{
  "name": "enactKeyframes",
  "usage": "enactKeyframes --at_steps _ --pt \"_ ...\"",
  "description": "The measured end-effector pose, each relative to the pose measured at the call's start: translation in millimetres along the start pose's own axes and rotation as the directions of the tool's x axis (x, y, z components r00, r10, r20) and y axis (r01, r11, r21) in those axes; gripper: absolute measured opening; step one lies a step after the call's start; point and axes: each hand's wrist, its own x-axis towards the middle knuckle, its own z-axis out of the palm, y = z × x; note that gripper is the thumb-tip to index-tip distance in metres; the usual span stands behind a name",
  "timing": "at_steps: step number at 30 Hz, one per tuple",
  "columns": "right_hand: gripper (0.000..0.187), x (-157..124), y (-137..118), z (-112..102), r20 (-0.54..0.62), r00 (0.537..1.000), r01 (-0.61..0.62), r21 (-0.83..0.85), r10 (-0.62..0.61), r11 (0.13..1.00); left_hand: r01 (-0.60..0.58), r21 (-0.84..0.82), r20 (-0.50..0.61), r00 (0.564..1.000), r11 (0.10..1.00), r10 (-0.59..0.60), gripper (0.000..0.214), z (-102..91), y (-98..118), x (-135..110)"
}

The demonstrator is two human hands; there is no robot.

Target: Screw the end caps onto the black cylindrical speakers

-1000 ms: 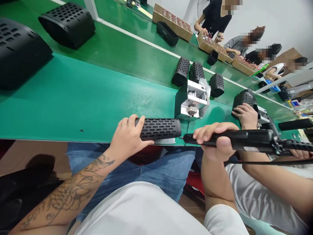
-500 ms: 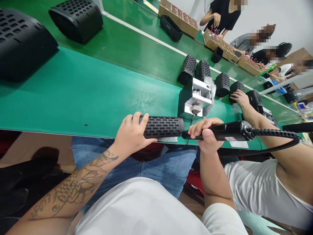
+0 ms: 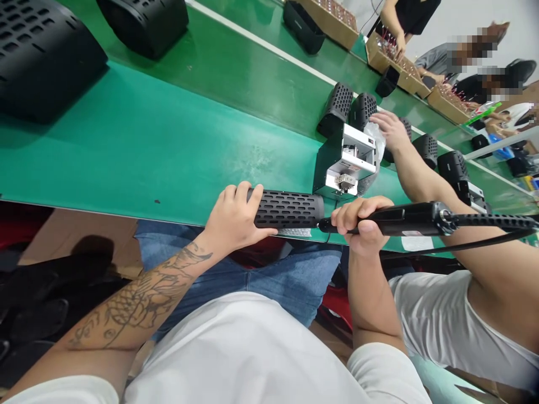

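Note:
My left hand [image 3: 238,216] is wrapped round the left end of a black housing with a slotted grille [image 3: 289,209], which lies at the table's front edge. In my right hand [image 3: 362,223] is a black corded electric screwdriver [image 3: 415,219], held level. Its tip meets the right end of the housing, and I cannot make out the screw there. Bubble wrap [image 3: 297,232] shows under the housing. Just behind stands a silver and black screw feeder [image 3: 347,163].
Two large black housings [image 3: 46,62] stand at the far left. More slotted housings [image 3: 337,109] line the green bench [image 3: 202,151]. A co-worker's arm [image 3: 425,168] reaches in from the right, behind my screwdriver. Across the bench, people work at cardboard boxes [image 3: 404,70].
The co-worker's hand has moved left, to the housings behind the screw feeder. The whole view has shifted slightly. My hands keep the same hold, with the screwdriver tip still at the housing's end.

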Motion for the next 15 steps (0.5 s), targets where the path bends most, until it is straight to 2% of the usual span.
enactKeyframes --at_steps 5,11,13,15 --pt "0.037 -2 4 1 0.036 0.999 0.002 0.017 -0.003 1.000 -0.003 0.013 0.006 1.000 1.000 0.003 0.113 -0.2 -1 0" --pt "0.047 -1 -7 4 -0.009 0.999 -0.050 -0.078 0.050 0.996 -0.028 0.006 -0.055 0.998 1.000 0.028 0.111 5.0 -4 -3" --pt "0.046 11 -14 -7 -0.078 0.997 0.003 -0.094 -0.011 0.996 -0.045 0.003 -0.083 0.995 0.999 0.045 0.111 7.1 -3 -5" --pt "0.045 32 -15 -24 -0.224 0.965 0.099 -0.173 -0.137 0.980 -0.065 -0.016 -0.112 0.992 0.998 0.063 0.109 9.4 -4 -8"
